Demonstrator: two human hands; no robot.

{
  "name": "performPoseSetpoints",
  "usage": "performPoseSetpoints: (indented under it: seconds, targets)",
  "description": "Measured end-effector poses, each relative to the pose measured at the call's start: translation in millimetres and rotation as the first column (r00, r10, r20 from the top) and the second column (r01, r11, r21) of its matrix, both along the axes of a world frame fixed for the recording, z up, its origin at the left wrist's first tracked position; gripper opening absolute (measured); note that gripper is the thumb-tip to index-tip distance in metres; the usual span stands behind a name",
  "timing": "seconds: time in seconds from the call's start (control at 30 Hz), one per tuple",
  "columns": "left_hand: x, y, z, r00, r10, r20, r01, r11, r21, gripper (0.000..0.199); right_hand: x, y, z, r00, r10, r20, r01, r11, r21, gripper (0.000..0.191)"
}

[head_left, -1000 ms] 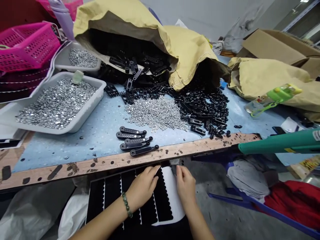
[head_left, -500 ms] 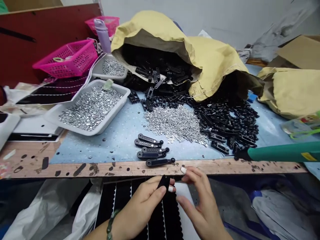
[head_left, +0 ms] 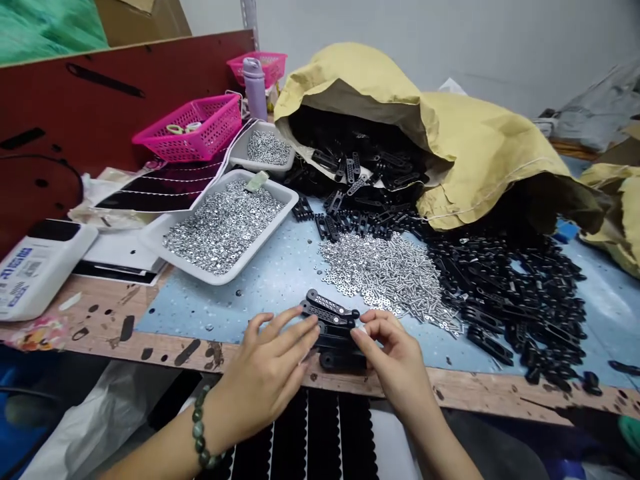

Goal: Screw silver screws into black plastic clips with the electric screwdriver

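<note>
Several slim black plastic arms (head_left: 330, 307) with round ends lie in a short stack near the table's front edge. The upper ones show a lattice pattern and a small silver screw head. My left hand (head_left: 267, 367), a bead bracelet at its wrist, reaches over their left ends with fingers stretched out and spread. At their right ends my right hand (head_left: 395, 353) has thumb and index finger pressed together, touching the stack. Whether that pinch holds an arm is hidden. A lower black arm (head_left: 343, 361) lies between the hands at the front edge.
Behind the hands lies a heap of screws and nuts (head_left: 390, 270). Black parts (head_left: 515, 293) spill from yellow paper sacks (head_left: 480, 150). A white tray of nuts (head_left: 220, 277) and a pink basket (head_left: 200, 130) stand left. Black scalloped strips (head_left: 320, 433) lie below the table edge.
Both hands have risen from below the table edge to the stack of arms. The black piece earlier in my left hand is no longer seen there. The view has turned left.
</note>
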State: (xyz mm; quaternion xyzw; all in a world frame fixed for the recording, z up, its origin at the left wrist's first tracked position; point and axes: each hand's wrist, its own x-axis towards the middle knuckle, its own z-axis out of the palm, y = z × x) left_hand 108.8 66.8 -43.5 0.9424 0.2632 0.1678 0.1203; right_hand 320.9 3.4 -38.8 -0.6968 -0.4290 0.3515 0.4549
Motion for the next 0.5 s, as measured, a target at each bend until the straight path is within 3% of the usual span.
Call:
performPoseSetpoints:
  seconds: [0.13, 0.5]
  targets:
    - [7.2, -1.6, 0.4, 0.999, -0.042, -0.001, 0.042, 0.999, -0.025, 0.041, -4.3, 7.6, -12.9, 0.999, -0.028, 0.044, 0.028, 1.000, 0.008, 0.026]
    - [7.7, 0.4, 0.0, 0.998, -0.013, 0.057, 0.019, 0.993, -0.117, 0.038, 0.0, 11.1, -14.2, 0.996, -0.002, 0.084, 0.004, 1.000, -0.020, 0.024]
